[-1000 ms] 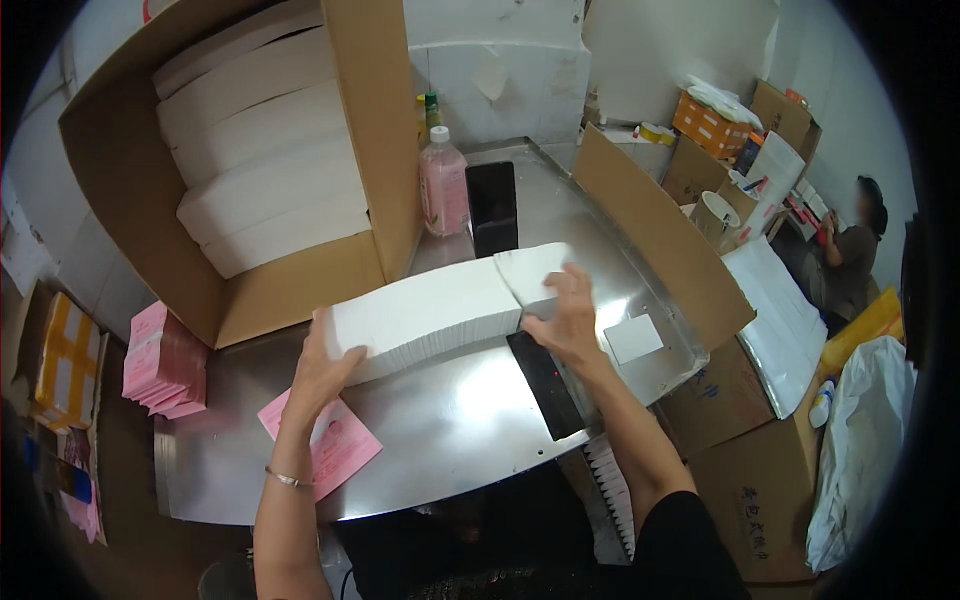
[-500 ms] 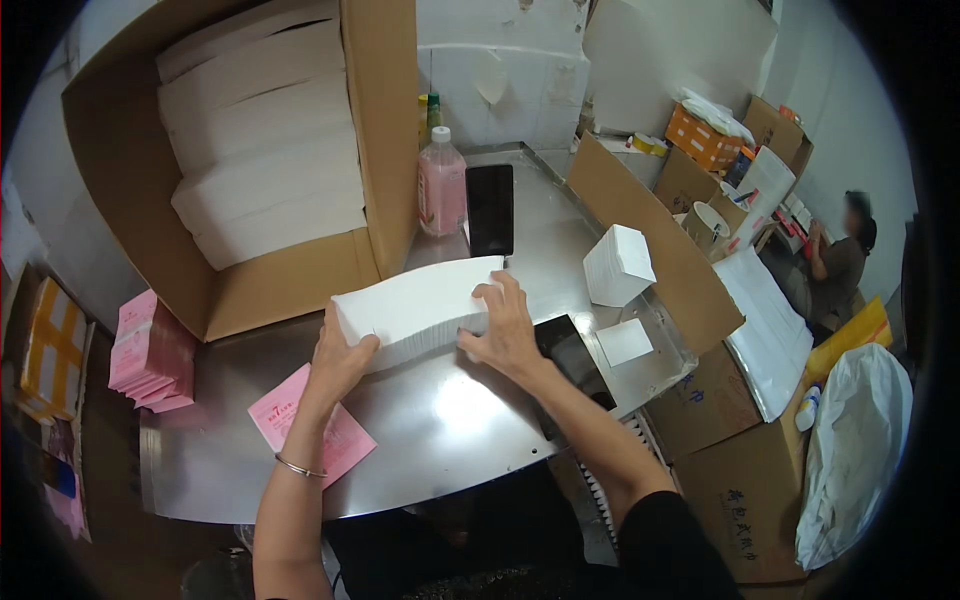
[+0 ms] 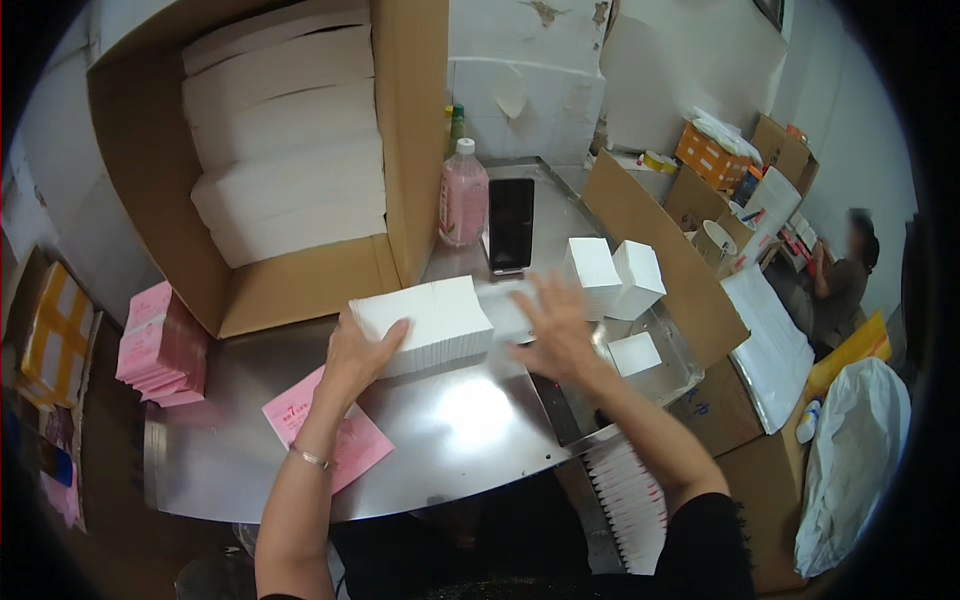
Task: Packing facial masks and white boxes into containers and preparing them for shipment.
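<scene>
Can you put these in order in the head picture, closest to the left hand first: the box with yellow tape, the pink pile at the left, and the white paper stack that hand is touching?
1. White paper stack: touching the left hand, reaching to its right.
2. Pink pile: left of the hand.
3. Box with yellow tape: farther left, past the pink pile.

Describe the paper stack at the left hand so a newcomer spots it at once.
Start at the big open cardboard box at upper left. Just in front of its lower right part, on the metal table, lies a white paper stack with the left hand clasping its left end. It is longer than the two small white stacks to its right.
</scene>
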`<state>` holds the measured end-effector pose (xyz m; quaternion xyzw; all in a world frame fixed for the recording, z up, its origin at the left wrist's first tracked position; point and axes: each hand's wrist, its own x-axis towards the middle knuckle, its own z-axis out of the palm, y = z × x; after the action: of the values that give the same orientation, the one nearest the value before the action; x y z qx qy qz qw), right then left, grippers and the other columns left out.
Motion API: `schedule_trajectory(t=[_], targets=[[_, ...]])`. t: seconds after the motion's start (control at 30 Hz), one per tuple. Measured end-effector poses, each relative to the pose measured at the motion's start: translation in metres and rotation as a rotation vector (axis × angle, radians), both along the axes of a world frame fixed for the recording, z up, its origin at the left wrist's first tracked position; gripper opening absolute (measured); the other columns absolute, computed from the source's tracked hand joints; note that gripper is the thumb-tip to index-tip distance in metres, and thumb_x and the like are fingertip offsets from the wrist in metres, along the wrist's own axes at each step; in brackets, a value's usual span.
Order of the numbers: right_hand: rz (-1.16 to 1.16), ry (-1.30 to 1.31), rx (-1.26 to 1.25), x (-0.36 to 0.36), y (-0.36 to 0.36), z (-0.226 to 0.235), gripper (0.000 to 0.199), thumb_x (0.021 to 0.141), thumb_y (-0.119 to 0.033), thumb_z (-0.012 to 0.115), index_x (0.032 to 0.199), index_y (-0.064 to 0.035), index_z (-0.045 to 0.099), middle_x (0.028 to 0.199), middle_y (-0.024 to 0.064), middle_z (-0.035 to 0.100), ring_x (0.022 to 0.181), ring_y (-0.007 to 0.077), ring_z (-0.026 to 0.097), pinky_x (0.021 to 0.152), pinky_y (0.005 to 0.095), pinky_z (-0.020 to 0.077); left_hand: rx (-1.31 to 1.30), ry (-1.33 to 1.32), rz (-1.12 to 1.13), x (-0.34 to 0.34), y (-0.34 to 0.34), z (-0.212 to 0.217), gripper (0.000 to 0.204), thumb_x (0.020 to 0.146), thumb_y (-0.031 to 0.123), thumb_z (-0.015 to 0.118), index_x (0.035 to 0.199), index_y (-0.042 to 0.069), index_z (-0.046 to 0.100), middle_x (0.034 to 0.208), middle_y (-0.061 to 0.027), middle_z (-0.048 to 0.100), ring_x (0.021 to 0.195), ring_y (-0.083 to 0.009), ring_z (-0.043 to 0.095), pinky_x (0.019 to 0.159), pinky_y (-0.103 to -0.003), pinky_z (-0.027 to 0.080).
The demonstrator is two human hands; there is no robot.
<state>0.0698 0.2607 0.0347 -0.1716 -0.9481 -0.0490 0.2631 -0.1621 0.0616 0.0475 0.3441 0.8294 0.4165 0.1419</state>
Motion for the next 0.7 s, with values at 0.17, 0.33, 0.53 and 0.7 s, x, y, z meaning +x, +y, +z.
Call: schedule_trajectory(t=[0.17,0.33,0.53,0.7], targets=[[0.033,0.301,-0.484,-0.085,-0.069,-0.048,0.061,0.068,-0.021,0.077,0.121,-0.006,0.052,0.131,0.0257,0.045,0.119,0.0464,0.05,0.098,0.0533,0.0458,-0.266,0.179,0.053,0.019,0.031,0.013,0.112,0.073,0.071,0.071,0.136,-0.016,0.037,0.123,-0.0373,0.059,0.118,-0.0454,0.06,0.101,-0.044,0.049],[0.083,0.335,-0.429,-0.054,-0.032,-0.035,0.053,0.062,-0.013,0.074,0.11,-0.0041,0.053,0.117,0.0223,0.051,0.109,0.0416,0.052,0.092,0.0474,0.0475,-0.373,0.158,-0.078,0.004,0.008,0.019,0.116,0.068,0.064,0.072,0.143,-0.013,0.029,0.125,-0.032,0.061,0.118,-0.0407,0.061,0.101,-0.041,0.049],[-0.26,-0.349,0.4,-0.014,0.009,-0.014,0.048,0.068,-0.013,0.073,0.115,-0.0081,0.062,0.128,0.02,0.05,0.115,0.0397,0.05,0.097,0.0582,0.0383,-0.643,0.24,-0.202,0.016,0.018,0.025,0.112,0.066,0.055,0.075,0.147,-0.007,0.027,0.125,-0.0286,0.061,0.118,-0.0399,0.061,0.1,-0.042,0.049],[-0.255,0.179,0.063,0.032,-0.018,-0.009,0.064,0.07,-0.025,0.078,0.127,-0.0054,0.056,0.133,0.0222,0.048,0.129,0.0406,0.042,0.106,0.0567,0.0328,-0.718,0.319,-0.236,0.019,0.013,0.02,0.107,0.064,0.054,0.077,0.142,-0.004,0.032,0.123,-0.0268,0.06,0.115,-0.0404,0.062,0.099,-0.045,0.05]])
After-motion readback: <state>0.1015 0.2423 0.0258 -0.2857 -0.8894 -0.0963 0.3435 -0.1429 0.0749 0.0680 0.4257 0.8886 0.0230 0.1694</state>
